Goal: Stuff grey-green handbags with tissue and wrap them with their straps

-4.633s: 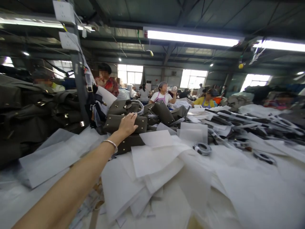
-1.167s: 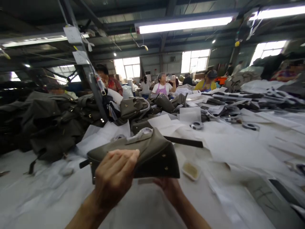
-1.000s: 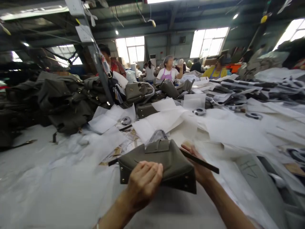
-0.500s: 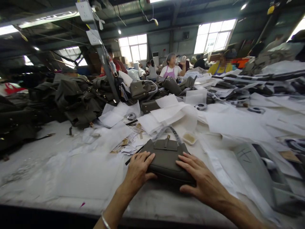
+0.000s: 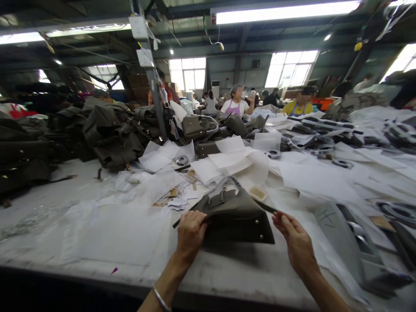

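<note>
A dark olive handbag [image 5: 232, 212] is tilted on the table in front of me, its near bottom edge lifted so metal studs show. My left hand [image 5: 191, 227] is closed around the bag's left end. My right hand [image 5: 292, 234] pinches the tip of a dark strap [image 5: 264, 206] that runs out from the bag's right side. The bag's handle [image 5: 232, 181], in a pale wrapping, points away from me. A small dish [image 5: 258, 192] with a yellowish content stands just beyond the bag.
A grey tape dispenser [image 5: 344, 242] stands at the right. White paper sheets [image 5: 224, 162] and paper tags [image 5: 175, 199] lie scattered ahead. Olive bags [image 5: 113, 134] are heaped at the left beside a metal post [image 5: 156, 95]. Several people [image 5: 235, 104] are at the back.
Both hands lay spread on the upright-facing bag; now the left grips its end and the bag is tipped up. My right hand has moved right and taken hold of the strap.
</note>
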### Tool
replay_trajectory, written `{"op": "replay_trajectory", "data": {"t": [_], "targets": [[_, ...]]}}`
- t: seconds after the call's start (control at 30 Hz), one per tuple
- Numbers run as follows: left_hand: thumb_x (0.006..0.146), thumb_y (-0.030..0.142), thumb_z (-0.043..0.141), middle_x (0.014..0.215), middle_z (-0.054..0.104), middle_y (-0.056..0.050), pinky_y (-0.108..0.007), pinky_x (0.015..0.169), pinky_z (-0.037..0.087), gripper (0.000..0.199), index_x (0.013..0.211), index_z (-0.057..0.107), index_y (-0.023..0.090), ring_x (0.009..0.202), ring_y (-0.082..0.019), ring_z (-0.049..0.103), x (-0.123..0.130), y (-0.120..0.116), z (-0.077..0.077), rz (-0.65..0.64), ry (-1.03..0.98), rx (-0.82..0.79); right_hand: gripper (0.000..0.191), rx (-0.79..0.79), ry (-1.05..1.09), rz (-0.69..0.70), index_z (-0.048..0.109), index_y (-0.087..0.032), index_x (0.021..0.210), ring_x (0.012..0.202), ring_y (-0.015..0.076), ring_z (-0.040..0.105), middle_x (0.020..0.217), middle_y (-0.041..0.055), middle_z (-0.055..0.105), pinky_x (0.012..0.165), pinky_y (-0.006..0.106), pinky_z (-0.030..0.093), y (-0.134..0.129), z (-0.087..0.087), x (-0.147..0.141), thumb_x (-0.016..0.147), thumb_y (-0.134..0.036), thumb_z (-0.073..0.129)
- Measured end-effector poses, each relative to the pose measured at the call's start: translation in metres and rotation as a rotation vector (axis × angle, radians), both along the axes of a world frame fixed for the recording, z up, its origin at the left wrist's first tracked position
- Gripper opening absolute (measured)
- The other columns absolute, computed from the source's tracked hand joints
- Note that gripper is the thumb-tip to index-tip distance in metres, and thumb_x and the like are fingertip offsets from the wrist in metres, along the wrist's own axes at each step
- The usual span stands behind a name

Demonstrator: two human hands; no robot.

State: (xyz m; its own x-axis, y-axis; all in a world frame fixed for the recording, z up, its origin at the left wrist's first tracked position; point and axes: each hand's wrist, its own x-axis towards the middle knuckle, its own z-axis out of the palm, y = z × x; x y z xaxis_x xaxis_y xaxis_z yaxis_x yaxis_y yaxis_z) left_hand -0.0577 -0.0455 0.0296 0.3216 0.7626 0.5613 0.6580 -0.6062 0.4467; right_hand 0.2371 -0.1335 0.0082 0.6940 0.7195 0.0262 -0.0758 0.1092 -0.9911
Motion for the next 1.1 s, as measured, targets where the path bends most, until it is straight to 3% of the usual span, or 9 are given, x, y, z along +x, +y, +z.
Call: {"op": "replay_trajectory", "data": {"t": [0.13, 0.3, 0.37, 0.47, 0.57, 0.7, 0.77, 0.93, 1.1], "targets": [[0.089, 0.046, 0.057, 0.078, 0.066, -0.002, -0.031, 0.072, 0.047, 0.03, 0.082, 0.066, 0.018, 0.076, -0.019, 0.06, 0.011, -0.012, 0.011, 0.088, -0.655, -0.443, 0.057, -0.066, -0.089, 0.32, 0.065, -0.016, 0.12, 0.113, 0.0324, 0.064, 0.124, 0.0152, 0.067, 0.099, 0.05, 0.053, -0.009, 0.005, -0.012, 0.082, -0.058, 0.066], [0.079, 0.058, 0.069, 0.113, 0.069, -0.013, -0.035, 0.086, 0.052, 0.058, 0.118, 0.064, 0.015, 0.104, -0.026, 0.064, 0.059, -0.061, 0.0, -0.094, -1.382, -0.935, 0.059, 0.038, -0.711, 0.545, 0.054, -0.026, 0.139, 0.134, 0.0317, 0.047, 0.145, 0.0106, 0.051, 0.111, 0.052, 0.041, -0.011, 0.068, -0.046, 0.085, -0.049, 0.065], [0.075, 0.059, 0.072, 0.116, 0.068, -0.015, -0.036, 0.084, 0.053, 0.063, 0.12, 0.064, 0.015, 0.104, -0.027, 0.065, 0.069, -0.088, -0.013, -0.222, -1.337, -1.137, 0.055, -0.006, -0.988, 0.612, 0.059, -0.028, 0.134, 0.136, 0.0317, 0.045, 0.145, 0.0086, 0.051, 0.114, 0.053, 0.036, -0.009, 0.085, -0.053, 0.083, -0.044, 0.068], [0.077, 0.062, 0.069, 0.094, 0.073, -0.01, -0.033, 0.076, 0.053, 0.053, 0.103, 0.072, 0.015, 0.086, -0.024, 0.068, 0.067, -0.121, -0.028, -0.574, -0.809, -1.364, 0.058, -0.174, -1.244, 0.768, 0.061, -0.027, 0.133, 0.132, 0.0318, 0.049, 0.142, 0.0087, 0.055, 0.111, 0.051, 0.04, -0.008, 0.086, -0.055, 0.077, -0.035, 0.073], [0.088, 0.05, 0.059, 0.088, 0.074, -0.004, -0.029, 0.077, 0.052, 0.034, 0.094, 0.074, 0.021, 0.081, -0.02, 0.068, 0.052, -0.127, -0.024, -0.761, -0.212, -0.994, 0.076, -0.29, -1.384, 0.814, 0.052, -0.026, 0.142, 0.133, 0.034, 0.047, 0.147, 0.0103, 0.05, 0.11, 0.053, 0.041, -0.011, 0.068, -0.053, 0.07, -0.029, 0.076], [0.093, 0.028, 0.054, 0.118, 0.068, -0.009, -0.042, 0.104, 0.042, 0.027, 0.117, 0.065, 0.022, 0.117, -0.025, 0.058, 0.03, -0.085, 0.009, -0.536, 0.084, -0.313, 0.075, -0.247, -1.501, 0.722, 0.047, -0.021, 0.145, 0.133, 0.0335, 0.048, 0.148, 0.0133, 0.048, 0.111, 0.055, 0.039, -0.018, 0.045, -0.058, 0.074, -0.021, 0.069], [0.089, 0.03, 0.062, 0.138, 0.057, -0.012, -0.049, 0.114, 0.03, 0.048, 0.135, 0.051, 0.022, 0.136, -0.028, 0.043, 0.02, -0.054, 0.02, -0.408, 0.317, 0.012, 0.074, -0.223, -1.541, 0.726, 0.048, -0.02, 0.144, 0.129, 0.0326, 0.051, 0.145, 0.0135, 0.051, 0.11, 0.054, 0.041, -0.021, 0.04, -0.063, 0.072, -0.013, 0.066], [0.09, 0.018, 0.058, 0.127, 0.064, -0.011, -0.043, 0.106, 0.039, 0.034, 0.124, 0.059, 0.018, 0.121, -0.024, 0.057, 0.009, -0.007, 0.012, -0.286, 0.509, 0.183, 0.07, -0.185, -1.572, 0.788, 0.053, -0.02, 0.138, 0.124, 0.0279, 0.057, 0.139, 0.0107, 0.057, 0.107, 0.046, 0.045, -0.022, 0.045, -0.07, 0.071, -0.001, 0.055], [0.093, 0.013, 0.049, 0.089, 0.07, -0.005, -0.033, 0.076, 0.05, 0.016, 0.098, 0.063, 0.016, 0.083, -0.019, 0.065, 0.01, -0.04, 0.008, -0.347, 0.551, 0.239, 0.076, -0.23, -1.534, 0.827, 0.052, -0.021, 0.139, 0.125, 0.0308, 0.055, 0.138, 0.0122, 0.058, 0.109, 0.052, 0.04, -0.024, 0.063, -0.059, 0.065, -0.009, 0.063]]}}
